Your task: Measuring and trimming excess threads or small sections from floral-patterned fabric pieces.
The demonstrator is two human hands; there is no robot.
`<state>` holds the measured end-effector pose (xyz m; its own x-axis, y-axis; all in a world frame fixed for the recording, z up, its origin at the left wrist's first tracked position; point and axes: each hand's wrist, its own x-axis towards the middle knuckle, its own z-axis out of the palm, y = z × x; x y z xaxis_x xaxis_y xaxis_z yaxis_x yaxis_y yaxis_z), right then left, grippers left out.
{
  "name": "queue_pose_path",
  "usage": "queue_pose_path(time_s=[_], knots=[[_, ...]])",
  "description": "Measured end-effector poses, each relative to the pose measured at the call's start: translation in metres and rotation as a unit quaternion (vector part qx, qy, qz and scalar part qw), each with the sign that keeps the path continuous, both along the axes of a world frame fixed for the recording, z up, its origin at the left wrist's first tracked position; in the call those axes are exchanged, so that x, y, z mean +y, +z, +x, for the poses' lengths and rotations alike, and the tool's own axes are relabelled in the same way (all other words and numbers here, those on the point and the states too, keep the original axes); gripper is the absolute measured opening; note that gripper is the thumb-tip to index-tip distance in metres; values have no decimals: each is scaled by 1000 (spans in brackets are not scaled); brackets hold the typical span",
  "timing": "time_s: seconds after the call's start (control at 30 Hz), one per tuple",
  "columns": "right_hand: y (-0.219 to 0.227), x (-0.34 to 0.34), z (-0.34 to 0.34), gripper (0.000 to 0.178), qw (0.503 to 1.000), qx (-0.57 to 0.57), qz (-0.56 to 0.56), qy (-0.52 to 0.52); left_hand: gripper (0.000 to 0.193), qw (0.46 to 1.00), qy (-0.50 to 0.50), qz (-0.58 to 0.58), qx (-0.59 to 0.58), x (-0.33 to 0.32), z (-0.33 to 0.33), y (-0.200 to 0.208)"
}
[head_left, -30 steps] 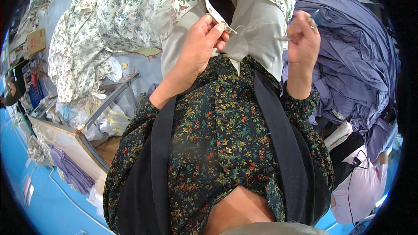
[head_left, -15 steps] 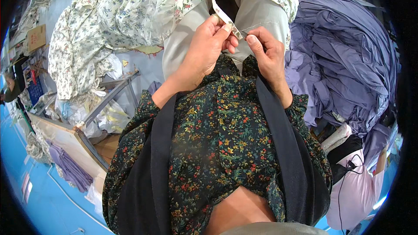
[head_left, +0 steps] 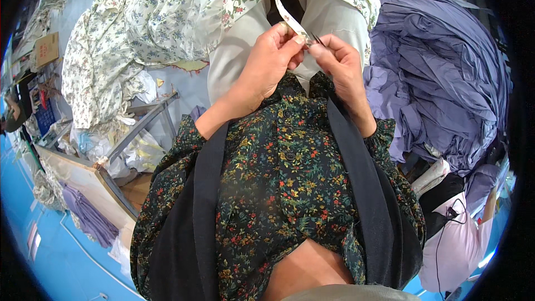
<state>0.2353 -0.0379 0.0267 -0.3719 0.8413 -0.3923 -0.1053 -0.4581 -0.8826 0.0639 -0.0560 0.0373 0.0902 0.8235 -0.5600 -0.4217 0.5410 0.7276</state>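
Two hands meet near the upper centre of the frame, over the lap in pale trousers (head_left: 234, 44), with a narrow pale strip (head_left: 288, 12) between them. The strip's long axis slants from the upper centre, where it hangs by the edge of the floral cloth (head_left: 167, 28), downward and to the right, ending at the fingertips. The left hand (head_left: 273, 56) is the nearer one: its thumb and fingers pinch the strip close to the lower end. The right hand (head_left: 341, 64) lies just to the right of that end, its fingers closed around a small dark tool (head_left: 317, 39) whose thin, pointed tips stick out toward the upper left, beside the strip. Whether the tips touch the strip cannot be told, since the fingers crowd the spot and the right thumb is blurred. Purple cloth (head_left: 440, 72) lies heaped at the upper right, apart from both hands.
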Motion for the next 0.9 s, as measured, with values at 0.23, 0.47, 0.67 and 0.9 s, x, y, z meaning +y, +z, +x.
queue_pose_path(time_s=[0.23,0.47,0.67,0.9], knots=[[7,-3,33,7,999,-46,-8,11,15,995,52,71,46,27,-21,-19],[15,-10,76,8,995,-92,26,-11,19,991,107,72,34,41,-41,-27],[12,-9,81,9,991,-127,45,-21,20,990,120,69,24,44,-39,-24],[1,-1,101,11,984,-174,19,41,22,993,99,48,44,37,-50,-15]])
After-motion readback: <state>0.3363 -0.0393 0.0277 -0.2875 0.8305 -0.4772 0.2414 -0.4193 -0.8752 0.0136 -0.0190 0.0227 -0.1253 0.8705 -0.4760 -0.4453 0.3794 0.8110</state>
